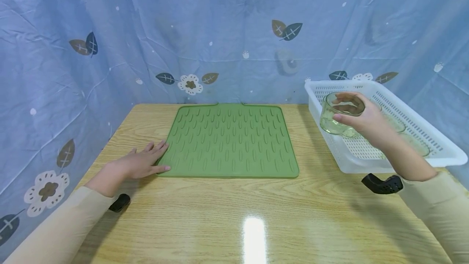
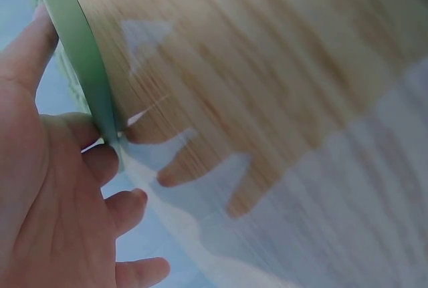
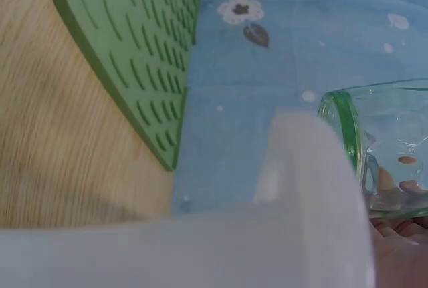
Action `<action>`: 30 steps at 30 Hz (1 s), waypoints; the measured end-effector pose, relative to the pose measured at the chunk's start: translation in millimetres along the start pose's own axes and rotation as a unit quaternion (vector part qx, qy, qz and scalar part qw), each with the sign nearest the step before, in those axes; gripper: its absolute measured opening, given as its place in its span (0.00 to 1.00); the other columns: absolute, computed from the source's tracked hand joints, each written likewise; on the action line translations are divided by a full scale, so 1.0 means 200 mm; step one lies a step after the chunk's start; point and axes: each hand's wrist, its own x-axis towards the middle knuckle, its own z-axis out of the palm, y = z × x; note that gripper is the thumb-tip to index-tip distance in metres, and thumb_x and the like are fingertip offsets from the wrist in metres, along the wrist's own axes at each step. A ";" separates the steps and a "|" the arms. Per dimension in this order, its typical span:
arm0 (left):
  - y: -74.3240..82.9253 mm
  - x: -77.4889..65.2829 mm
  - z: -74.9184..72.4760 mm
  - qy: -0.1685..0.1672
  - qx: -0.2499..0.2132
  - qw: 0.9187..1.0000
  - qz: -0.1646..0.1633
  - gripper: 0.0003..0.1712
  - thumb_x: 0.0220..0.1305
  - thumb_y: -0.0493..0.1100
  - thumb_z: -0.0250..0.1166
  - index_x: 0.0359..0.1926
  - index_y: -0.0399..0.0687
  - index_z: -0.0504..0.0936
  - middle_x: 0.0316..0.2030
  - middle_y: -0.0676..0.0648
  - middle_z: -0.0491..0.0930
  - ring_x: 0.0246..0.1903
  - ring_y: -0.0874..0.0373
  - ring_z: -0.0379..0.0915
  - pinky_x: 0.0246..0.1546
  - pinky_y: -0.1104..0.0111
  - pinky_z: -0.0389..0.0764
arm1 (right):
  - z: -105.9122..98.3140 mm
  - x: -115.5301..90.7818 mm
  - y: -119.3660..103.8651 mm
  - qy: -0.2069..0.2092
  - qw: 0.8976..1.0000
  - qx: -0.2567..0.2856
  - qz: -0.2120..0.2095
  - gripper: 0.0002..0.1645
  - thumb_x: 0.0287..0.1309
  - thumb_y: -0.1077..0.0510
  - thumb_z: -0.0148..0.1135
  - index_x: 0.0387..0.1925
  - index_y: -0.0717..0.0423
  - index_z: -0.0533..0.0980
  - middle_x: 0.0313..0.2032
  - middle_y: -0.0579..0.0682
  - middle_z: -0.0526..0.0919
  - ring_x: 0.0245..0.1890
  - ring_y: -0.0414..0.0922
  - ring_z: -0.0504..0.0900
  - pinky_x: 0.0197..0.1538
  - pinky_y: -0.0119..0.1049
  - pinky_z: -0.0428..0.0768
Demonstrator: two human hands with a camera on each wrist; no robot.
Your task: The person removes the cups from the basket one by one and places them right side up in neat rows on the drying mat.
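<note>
A clear, faintly green drinking glass (image 1: 328,122) is gripped by my right hand (image 1: 371,120), with fingers and thumb around its upper part. It is held over the left side of a white plastic basket (image 1: 346,167). In the right wrist view, the glass's thick green base (image 3: 346,124) shows above the fingers. A green ridged silicone mat (image 1: 234,146) lies flat on the table. My left hand (image 1: 137,165) rests at its left edge, fingers extended and touching it. The left wrist view shows the fingers beside the mat's edge (image 2: 83,54).
Several more glasses (image 1: 417,145) lie in the basket, partly hidden by my right forearm. The basket stands on the right of the wooden table (image 1: 205,215). A blue patterned curtain (image 1: 234,52) hangs behind the table and at its sides.
</note>
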 end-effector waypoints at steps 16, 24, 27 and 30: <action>0.00 0.01 0.00 -0.002 -0.012 1.000 -0.001 0.54 0.74 0.68 0.54 0.81 0.34 0.47 0.79 0.32 0.38 0.75 0.26 0.32 0.63 0.23 0.35 | 0.22 0.09 -0.14 -0.023 0.997 0.074 -0.011 0.37 0.70 0.58 0.66 0.75 0.53 0.61 0.62 0.45 0.71 0.60 0.35 0.72 0.53 0.23 0.76; -0.01 0.01 0.00 0.001 -0.012 1.000 0.002 0.55 0.74 0.69 0.54 0.81 0.34 0.47 0.80 0.32 0.39 0.75 0.26 0.32 0.63 0.22 0.35 | 0.35 0.13 -0.17 -0.054 0.992 0.112 -0.018 0.40 0.68 0.61 0.67 0.74 0.58 0.60 0.61 0.46 0.71 0.59 0.36 0.75 0.54 0.26 0.79; -0.01 0.01 0.00 0.000 -0.012 1.000 0.000 0.55 0.73 0.70 0.53 0.81 0.35 0.47 0.80 0.32 0.39 0.75 0.26 0.32 0.62 0.22 0.36 | 0.39 0.14 -0.18 -0.062 0.991 0.114 -0.021 0.41 0.67 0.61 0.69 0.74 0.61 0.59 0.61 0.52 0.72 0.57 0.36 0.77 0.53 0.27 0.80; -0.01 0.01 0.01 -0.002 -0.013 1.000 0.000 0.56 0.73 0.70 0.54 0.81 0.35 0.46 0.80 0.33 0.38 0.75 0.26 0.32 0.63 0.22 0.36 | 0.42 0.15 -0.18 -0.069 0.991 0.115 -0.022 0.41 0.67 0.61 0.69 0.74 0.62 0.59 0.63 0.57 0.72 0.58 0.39 0.78 0.53 0.28 0.80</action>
